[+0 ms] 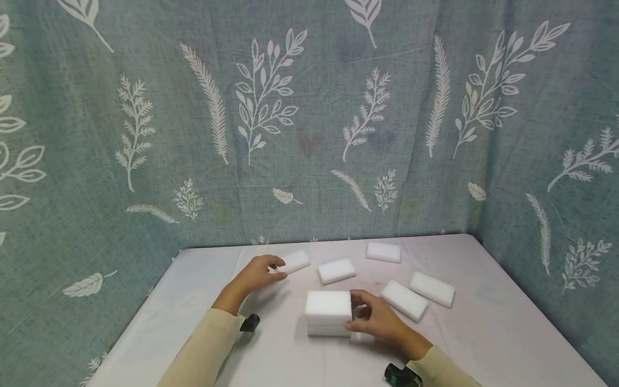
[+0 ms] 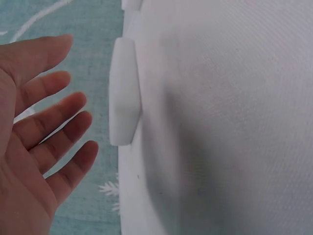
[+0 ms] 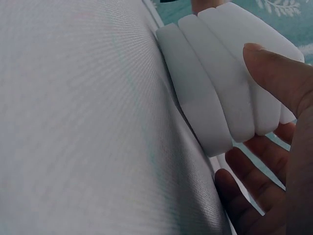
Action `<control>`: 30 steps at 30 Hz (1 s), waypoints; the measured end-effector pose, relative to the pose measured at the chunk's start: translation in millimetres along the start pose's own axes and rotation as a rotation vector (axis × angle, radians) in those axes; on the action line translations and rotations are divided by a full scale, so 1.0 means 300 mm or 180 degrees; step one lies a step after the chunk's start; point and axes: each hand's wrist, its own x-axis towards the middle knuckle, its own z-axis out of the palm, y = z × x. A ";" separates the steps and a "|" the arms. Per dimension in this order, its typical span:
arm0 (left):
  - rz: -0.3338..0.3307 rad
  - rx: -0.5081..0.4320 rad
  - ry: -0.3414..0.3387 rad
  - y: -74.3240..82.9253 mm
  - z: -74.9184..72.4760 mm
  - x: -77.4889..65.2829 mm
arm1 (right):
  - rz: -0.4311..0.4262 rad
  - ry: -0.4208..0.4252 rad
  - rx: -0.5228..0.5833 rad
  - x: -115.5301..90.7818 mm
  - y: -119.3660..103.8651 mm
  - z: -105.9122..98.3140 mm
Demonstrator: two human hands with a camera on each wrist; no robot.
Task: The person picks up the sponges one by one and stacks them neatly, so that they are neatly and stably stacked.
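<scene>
White, foam-like sponges lie on the table, and several are piled in a stack point(image 1: 329, 313) near its middle. My right hand point(image 1: 379, 321) holds the right end of this stack, with the thumb on its near side and the fingers behind. Seen from the right wrist, the thumb lies against the layered sponges point(image 3: 210, 83), and the other fingers curl past their end. Further back on the left, my left hand point(image 1: 256, 277) reaches close to a single sponge point(image 1: 296, 262). In the left wrist view its fingers point(image 2: 56, 120) are spread and apart from that sponge point(image 2: 124, 93).
Behind the stack lie a sponge point(image 1: 336, 271) and another point(image 1: 383, 252) near the back edge. Two more sponges, one nearer point(image 1: 404, 300) and one farther point(image 1: 432, 288), lie side by side at right. Leaf-patterned green cloth point(image 1: 309, 118) hangs around the white table point(image 1: 483, 344).
</scene>
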 end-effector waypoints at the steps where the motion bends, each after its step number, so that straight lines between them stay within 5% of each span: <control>1: -0.0009 0.0004 0.0015 -0.003 0.003 0.002 | 0.0008 -0.0007 -0.0011 0.002 0.017 0.002; 13: -0.0375 -0.0067 0.0349 -0.033 0.036 0.025 | -0.0021 -0.0040 0.0055 0.007 0.064 -0.003; 21: -0.0317 -0.0072 0.0489 -0.043 0.048 0.043 | -0.0076 0.0007 0.0081 0.014 0.064 -0.007; 30: -0.0543 0.0054 0.0441 -0.077 0.061 0.076 | -0.0059 -0.0005 0.0129 0.005 0.009 -0.008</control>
